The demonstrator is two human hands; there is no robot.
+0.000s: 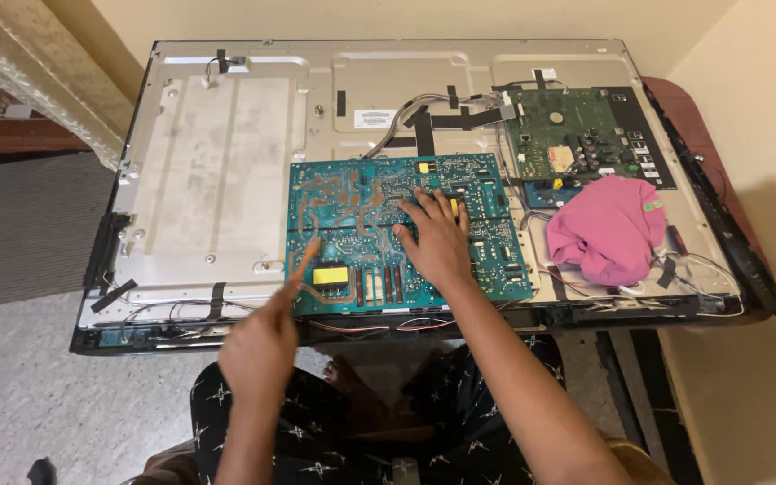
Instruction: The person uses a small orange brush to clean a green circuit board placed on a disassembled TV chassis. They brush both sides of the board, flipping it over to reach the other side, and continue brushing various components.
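Nearest the camera, the person's lap shows dark trousers (316, 422) printed with small pale star-like marks. Above them the left hand (260, 346) is blurred; its fingers look loosely curled with the forefinger (303, 265) stretched out, its tip at or just over the lower left part of the teal circuit board (352, 202), holding nothing that can be made out. The right hand (433, 238) lies flat and spread, palm down, pressing on the middle of the same board, gripping nothing.

The board is a broad rectangle, glossy blue-green, laced with pale copper-coloured traces and dotted solder points. A yellow rectangular block (330, 276) sits near its lower edge, beside a row of dark narrow slots. It rests on the back of an opened flat television panel (226, 171), a dull grey sheet-metal tray with pressed ribs and shallow stamped recesses, scuffed and dusty at the left. Thin red and white wires (379, 325) run along the panel's near rim.

To the right, a crumpled pink cloth (608, 229) lies soft and folded on the metal. Behind it sits a smaller green circuit board (563, 135) with dark components. Black tape strips (424, 135) hold grey cables (397, 126) toward the far edge. The panel lies on a maroon-edged desk (689, 126) against a cream wall (765, 117).
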